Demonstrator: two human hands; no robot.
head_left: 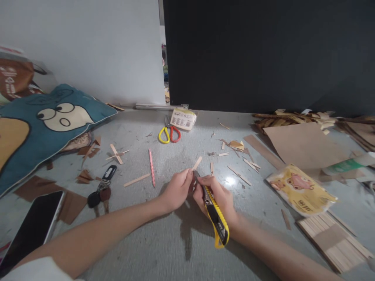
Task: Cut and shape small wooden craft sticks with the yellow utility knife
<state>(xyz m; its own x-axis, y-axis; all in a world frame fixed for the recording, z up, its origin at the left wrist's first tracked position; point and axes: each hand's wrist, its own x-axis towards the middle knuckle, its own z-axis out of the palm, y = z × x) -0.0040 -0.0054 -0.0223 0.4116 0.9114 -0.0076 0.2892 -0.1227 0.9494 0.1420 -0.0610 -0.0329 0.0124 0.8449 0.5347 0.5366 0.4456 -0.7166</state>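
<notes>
My left hand (pixel 178 189) pinches a flat wooden craft stick (pixel 197 162), whose pale end sticks out beyond the fingertips. In my right hand (pixel 221 197) is a yellow and black utility knife (pixel 216 214), its head held against the stick close to my left fingers. How far the blade cuts in is hidden by the fingers. Left of my hands lie a pink pencil (pixel 151 168) and another craft stick (pixel 136 180). A small cut stick piece (pixel 212 168) rests just beyond my right hand.
Scissors (pixel 170 134) lie ahead beside a small packet (pixel 183 119). At left are a phone (pixel 32 230), keys (pixel 102 191) and a blue cushion (pixel 55 121). A yellow packet (pixel 301 189), bundled craft sticks (pixel 334 240) and brown cardboard (pixel 295 144) sit at right.
</notes>
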